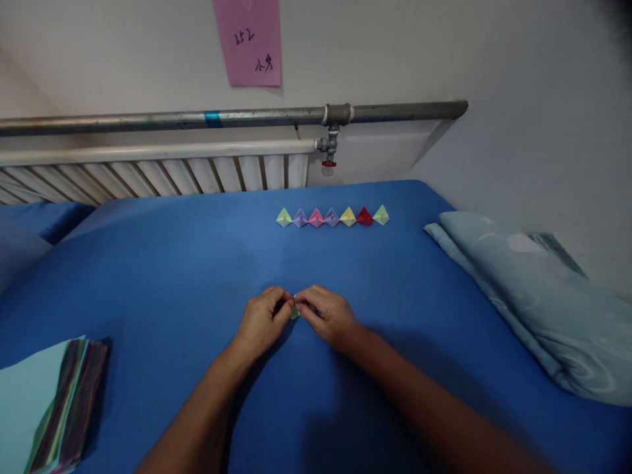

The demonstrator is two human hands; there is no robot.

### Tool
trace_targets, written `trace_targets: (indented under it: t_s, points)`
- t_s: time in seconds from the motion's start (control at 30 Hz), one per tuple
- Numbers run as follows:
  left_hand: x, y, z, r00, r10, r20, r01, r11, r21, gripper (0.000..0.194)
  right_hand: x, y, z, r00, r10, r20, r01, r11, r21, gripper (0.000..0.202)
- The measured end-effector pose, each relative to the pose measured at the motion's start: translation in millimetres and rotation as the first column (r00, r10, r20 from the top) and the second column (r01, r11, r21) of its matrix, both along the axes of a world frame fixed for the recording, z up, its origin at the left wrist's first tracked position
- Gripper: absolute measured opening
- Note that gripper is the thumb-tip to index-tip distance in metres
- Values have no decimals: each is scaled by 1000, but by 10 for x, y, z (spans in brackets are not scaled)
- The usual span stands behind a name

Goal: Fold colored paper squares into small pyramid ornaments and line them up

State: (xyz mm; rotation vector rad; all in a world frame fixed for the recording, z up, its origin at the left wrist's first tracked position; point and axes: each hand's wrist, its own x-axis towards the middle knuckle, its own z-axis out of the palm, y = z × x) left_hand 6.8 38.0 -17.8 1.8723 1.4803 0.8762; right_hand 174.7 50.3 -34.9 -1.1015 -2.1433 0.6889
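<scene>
Both hands meet near the middle of the blue sheet. Between them is a small piece of pale green folded paper (295, 312), mostly covered by fingers. My left hand (264, 316) pinches its left side between thumb and fingertips. On the other side, my right hand (328, 314) closes thumb and fingers on the paper's right part. Beyond the hands lies a row of several small folded paper diamonds (316, 218) in green, purple, pink, yellow and red, set corner to corner.
A stack of coloured paper (34, 395) lies at the lower left. Folded pale blue bedding (523, 296) rests along the right. Behind the blue sheet (172, 263) are a radiator (222, 172), a metal pipe (162, 121) with a red valve, and a pink note (251, 46) on the wall.
</scene>
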Motion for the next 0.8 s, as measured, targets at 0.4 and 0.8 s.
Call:
trace_targets:
  t_s: [0.4, 0.8]
  points:
    - [56, -20, -44, 991, 88, -102, -87, 996, 15, 13, -14, -13, 18, 1000, -13, 14, 13, 1000, 20, 12]
    - [86, -37, -25, 985, 164, -43, -164, 986, 23, 10, -32, -4, -5, 999, -21, 37, 21, 1000, 5, 10]
